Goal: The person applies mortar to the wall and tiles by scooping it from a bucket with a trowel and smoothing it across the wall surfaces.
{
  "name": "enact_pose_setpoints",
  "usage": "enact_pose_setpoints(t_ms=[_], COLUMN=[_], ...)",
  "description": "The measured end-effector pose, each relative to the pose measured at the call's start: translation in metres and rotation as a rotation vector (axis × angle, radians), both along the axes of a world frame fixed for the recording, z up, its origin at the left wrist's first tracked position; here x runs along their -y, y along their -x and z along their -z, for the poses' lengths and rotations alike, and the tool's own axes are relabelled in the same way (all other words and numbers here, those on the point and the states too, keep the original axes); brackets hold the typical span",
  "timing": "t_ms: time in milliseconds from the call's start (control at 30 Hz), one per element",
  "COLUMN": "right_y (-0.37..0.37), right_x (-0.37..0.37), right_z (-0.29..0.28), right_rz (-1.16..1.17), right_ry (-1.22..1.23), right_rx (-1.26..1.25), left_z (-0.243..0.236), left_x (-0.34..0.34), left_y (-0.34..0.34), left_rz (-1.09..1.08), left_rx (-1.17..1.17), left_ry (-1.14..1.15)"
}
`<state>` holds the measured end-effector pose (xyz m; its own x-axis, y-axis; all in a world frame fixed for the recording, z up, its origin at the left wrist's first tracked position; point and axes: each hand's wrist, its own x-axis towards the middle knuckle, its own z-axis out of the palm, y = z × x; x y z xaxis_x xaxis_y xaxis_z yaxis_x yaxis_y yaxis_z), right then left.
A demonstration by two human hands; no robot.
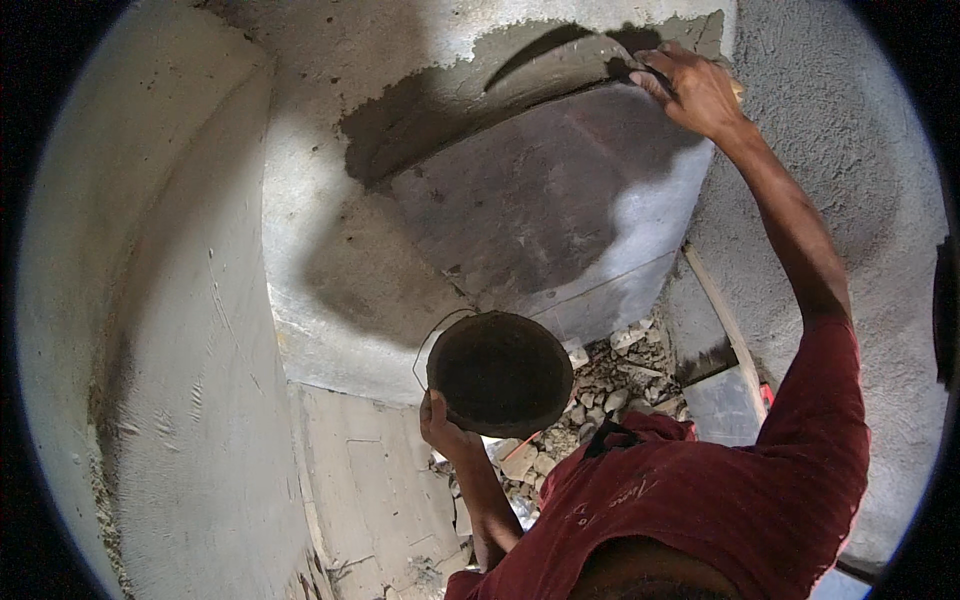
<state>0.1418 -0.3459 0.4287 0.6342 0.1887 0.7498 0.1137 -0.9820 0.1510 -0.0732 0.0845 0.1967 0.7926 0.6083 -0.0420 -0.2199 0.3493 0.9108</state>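
Observation:
My right hand (695, 92) is closed around a trowel (590, 58), high on the wall at the far right. The pale blade lies against a strip of wet grey mortar (400, 125), just above the upper edge of a smooth dark-grey panel (510, 205). A bit of the handle shows beyond my fingers. Low in the middle, my left hand (447, 430) grips the rim of a round dark bucket (566, 372). Its thin wire handle hangs out at the left side. The inside is too dark to tell what it contains.
Stone rubble (600, 390) covers the floor below the panel. A wooden strip (722, 310) leans at the right beside the rough grey wall (840, 130). A smooth curved wall (200, 350) stands at the left, with pale boards (370, 480) low beside it.

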Motion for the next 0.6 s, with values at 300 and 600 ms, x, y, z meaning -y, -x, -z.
enact_pose_setpoints(t_ms=[300,600], right_y=[-0.004,-0.019], right_x=[0.067,0.041], right_z=[-0.004,-0.077], right_rz=[0.032,0.008], right_ry=[-0.019,0.217], right_rx=[-0.067,-0.377], left_z=[0.008,0.006], left_x=[-0.002,0.005], left_y=[0.000,-0.006], left_rz=[0.024,0.040], left_rx=[0.063,0.000], left_ry=[0.114,0.101])
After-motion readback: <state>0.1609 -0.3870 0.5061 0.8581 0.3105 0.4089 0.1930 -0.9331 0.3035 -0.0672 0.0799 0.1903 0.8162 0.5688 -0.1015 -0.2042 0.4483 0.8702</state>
